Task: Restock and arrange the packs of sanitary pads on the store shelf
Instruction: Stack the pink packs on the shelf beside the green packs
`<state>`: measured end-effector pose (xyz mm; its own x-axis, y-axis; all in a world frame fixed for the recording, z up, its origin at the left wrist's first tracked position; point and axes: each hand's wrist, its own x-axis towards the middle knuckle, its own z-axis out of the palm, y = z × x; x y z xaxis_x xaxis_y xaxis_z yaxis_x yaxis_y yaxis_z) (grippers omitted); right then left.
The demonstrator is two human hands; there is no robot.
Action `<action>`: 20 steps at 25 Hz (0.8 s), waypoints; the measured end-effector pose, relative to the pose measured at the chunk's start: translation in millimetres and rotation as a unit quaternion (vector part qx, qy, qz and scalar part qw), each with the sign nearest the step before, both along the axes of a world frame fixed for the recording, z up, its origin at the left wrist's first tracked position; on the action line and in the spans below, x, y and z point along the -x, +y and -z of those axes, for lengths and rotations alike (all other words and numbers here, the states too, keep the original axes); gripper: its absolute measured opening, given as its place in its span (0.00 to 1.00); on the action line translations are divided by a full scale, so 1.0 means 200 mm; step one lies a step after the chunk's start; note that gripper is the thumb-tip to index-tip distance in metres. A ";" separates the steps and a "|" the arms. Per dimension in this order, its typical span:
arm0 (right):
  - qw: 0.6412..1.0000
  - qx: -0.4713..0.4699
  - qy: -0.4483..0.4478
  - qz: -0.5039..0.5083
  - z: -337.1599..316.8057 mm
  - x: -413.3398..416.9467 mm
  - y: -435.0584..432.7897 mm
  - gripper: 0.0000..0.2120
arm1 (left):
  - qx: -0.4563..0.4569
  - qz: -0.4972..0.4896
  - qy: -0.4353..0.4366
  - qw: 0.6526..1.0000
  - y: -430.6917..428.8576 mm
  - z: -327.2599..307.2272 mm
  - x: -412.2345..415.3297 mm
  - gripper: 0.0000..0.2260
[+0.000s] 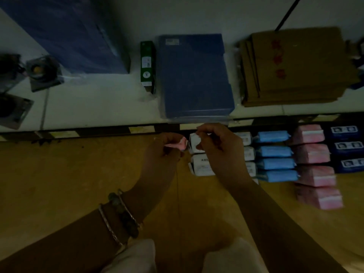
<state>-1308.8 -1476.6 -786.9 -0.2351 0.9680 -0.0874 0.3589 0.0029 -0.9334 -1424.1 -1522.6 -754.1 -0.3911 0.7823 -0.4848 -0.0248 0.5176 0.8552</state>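
placing step, mid-restock. left hand [167, 148] curled round small pink soft pack [180, 145], held at back of yellowish wooden shelf board [78, 184]. right hand [218, 142] pinches top white rectangular pack [194, 143], just beside pink one. next, i'd judge: seat pink pack, square it with column. right of right hand: light blue plastic packs [274, 150], pink block packs [313, 154], dark navy packs [346, 146]. white stack [202, 167] under right hand crowds slot.

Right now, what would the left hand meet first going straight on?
Likely the white pack pinched by the right hand; the pink pack in the left hand sits just beside it. Depth unclear.
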 end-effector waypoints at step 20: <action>0.994 -0.093 0.050 0.001 -2.08 -0.33 -0.04 0.12 | -0.162 -0.004 0.009 0.987 -0.06 -1.99 -0.22 0.12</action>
<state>-1243.4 -1483.9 -371.3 -0.2310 0.9660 0.1161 0.2653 0.1774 -0.9477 -1380.2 -1535.1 -356.3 -0.4037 0.8919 -0.2038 -0.0119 0.2176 0.9760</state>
